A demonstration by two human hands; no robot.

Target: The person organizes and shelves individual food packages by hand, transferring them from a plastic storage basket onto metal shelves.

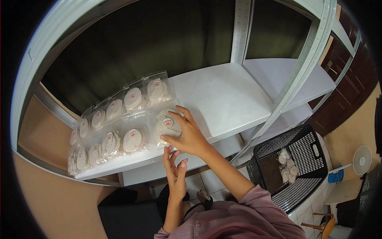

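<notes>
Resting on a packet (167, 127) at the shelf (223, 95) edge, centre frame, the right hand (190, 137) has fingers pinched on it; the left hand (176, 175) hovers below, fingers spread, holding nothing.

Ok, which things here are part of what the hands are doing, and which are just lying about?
In hand:
right hand on a packet
left hand open just below the shelf edge
rows of packets on the white shelf
black basket with more packets

Lying about:
fan
dark wooden door
</notes>
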